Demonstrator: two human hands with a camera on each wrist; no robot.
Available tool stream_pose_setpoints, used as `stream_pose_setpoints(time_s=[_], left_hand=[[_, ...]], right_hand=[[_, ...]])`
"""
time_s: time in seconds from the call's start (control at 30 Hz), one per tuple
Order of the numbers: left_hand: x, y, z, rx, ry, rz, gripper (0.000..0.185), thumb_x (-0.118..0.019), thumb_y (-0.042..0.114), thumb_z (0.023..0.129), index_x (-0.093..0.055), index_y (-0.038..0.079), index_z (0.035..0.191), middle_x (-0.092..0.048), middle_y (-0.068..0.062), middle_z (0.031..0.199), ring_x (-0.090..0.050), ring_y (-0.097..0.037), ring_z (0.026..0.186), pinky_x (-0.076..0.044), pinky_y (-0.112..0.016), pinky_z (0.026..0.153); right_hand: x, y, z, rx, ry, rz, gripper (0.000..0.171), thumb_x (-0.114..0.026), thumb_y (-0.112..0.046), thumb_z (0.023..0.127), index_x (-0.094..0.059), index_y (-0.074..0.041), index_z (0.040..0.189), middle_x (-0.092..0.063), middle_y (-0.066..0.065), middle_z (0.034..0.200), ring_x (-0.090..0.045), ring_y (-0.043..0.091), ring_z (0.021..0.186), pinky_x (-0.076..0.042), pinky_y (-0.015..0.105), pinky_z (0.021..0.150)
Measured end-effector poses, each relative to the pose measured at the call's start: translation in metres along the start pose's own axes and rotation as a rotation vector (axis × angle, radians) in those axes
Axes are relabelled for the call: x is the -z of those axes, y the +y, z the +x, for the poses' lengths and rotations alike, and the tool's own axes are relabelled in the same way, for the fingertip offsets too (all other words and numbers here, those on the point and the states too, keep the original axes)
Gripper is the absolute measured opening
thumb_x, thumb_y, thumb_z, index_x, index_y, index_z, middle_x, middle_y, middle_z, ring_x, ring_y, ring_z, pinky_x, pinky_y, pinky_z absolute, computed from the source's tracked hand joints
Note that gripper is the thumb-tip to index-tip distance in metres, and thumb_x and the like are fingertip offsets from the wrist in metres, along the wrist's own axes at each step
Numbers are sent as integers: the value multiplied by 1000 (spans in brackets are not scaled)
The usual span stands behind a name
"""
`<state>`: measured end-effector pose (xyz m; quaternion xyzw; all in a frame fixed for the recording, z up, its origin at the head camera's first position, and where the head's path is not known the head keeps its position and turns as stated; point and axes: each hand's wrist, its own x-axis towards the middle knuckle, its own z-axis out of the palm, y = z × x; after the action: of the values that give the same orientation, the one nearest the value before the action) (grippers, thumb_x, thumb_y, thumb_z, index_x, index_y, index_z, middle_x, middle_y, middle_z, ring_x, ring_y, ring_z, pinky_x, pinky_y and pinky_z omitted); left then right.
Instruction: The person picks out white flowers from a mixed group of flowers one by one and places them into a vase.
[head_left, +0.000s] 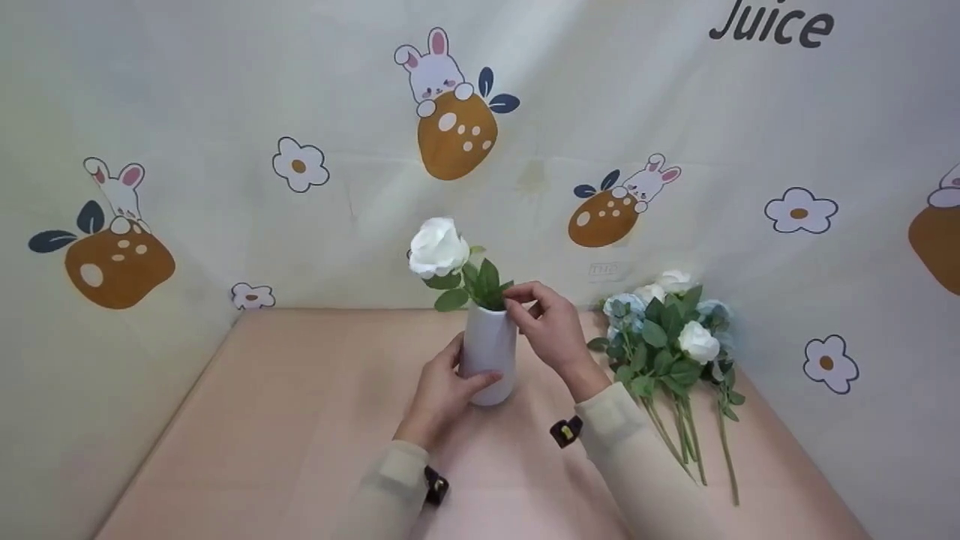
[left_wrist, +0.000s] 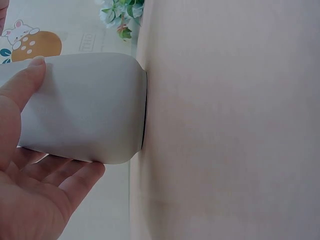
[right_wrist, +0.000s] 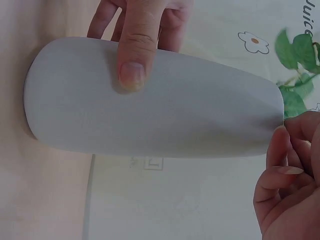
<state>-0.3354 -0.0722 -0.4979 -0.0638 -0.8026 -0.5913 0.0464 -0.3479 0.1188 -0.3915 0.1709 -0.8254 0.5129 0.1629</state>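
left hand (head_left: pixel 439 390) grips one white vase (head_left: pixel 489 352), right hand (head_left: pixel 551 326) pinches one rose (head_left: pixel 437 248)

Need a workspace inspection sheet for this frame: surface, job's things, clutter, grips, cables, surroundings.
Surface: pink table, flat.
Job's things: white vase upright on the table; white rose standing in it, leaning left.
Clutter: bunch of white and blue flowers lying right of the vase.
Grips: left hand holds the vase body; right hand at the vase mouth, fingers on the rose's leaves.
Cables: nothing seen.
Surroundings: cloth backdrop printed with rabbits, flowers, "Juice".
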Motion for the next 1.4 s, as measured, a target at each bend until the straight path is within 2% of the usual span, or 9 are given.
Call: stream_pose_setpoints(time_s=[0.23, 0.43, 0.63, 0.77, 0.93, 1.13, 1.4], left_hand=[[-1, 0, -1, 7, 2, 2, 94, -93, 37, 89, -46, 14, 167, -54, -13, 168, -51, -37, 157, -42, -60, 130], [-1, 1, -1, 22, 4, -20, 97, -94, 37, 89, -44, 15, 169, -51, -12, 170, -47, -37, 159, -40, -60, 132], [-1, 1, -2, 44, 3, -6, 101, -94, 39, 88, -41, 16, 170, -49, -10, 172, -46, -36, 160, -39, -60, 132], [-2, 1, -2, 48, 5, 1, 102, -95, 40, 88, -41, 15, 170, -48, -11, 173, -46, -38, 160, -39, -61, 132], [-2, 1, -3, 48, 6, -4, 101, -94, 37, 88, -40, 14, 170, -47, -12, 173, -44, -38, 161, -38, -61, 132], [-1, 2, -4, 0, -1, 1, 99, -93, 36, 90, -40, 10, 170, -48, -16, 172, -45, -40, 160, -38, -60, 132], [-2, 3, -3, 48, 5, 5, 101, -94, 38, 89, -40, 14, 171, -46, -13, 174, -43, -39, 162, -37, -60, 133]], right_hand=[[4, 1, -5, 35, 7, 0, 16, -74, -14, 106, -80, -12, 120, -78, 7, 118, -65, 15, 76, -61, 21, 68], [12, 8, -9, 51, 39, -47, 15, -74, -14, 105, -80, -12, 119, -77, 7, 116, -68, 15, 80, -59, 21, 66], [24, 25, -19, 82, 57, -114, 14, -75, -12, 104, -80, -10, 117, -78, 8, 114, -68, 16, 82, -59, 21, 69], [31, 40, -27, 95, 60, -166, 13, -75, -9, 104, -81, -10, 115, -79, 8, 114, -69, 18, 86, -60, 23, 76], [39, 59, -39, 53, 55, -206, 14, -74, -9, 104, -80, -10, 116, -79, 8, 116, -69, 18, 89, -59, 24, 77], [49, 82, -50, 18, 56, -215, 13, -75, -8, 103, -80, -12, 115, -79, 6, 113, -65, 15, 85, -56, 22, 73], [59, 102, -62, -66, 13, -278, 13, -74, -9, 104, -79, -12, 115, -77, 7, 111, -65, 14, 84, -56, 23, 72]])
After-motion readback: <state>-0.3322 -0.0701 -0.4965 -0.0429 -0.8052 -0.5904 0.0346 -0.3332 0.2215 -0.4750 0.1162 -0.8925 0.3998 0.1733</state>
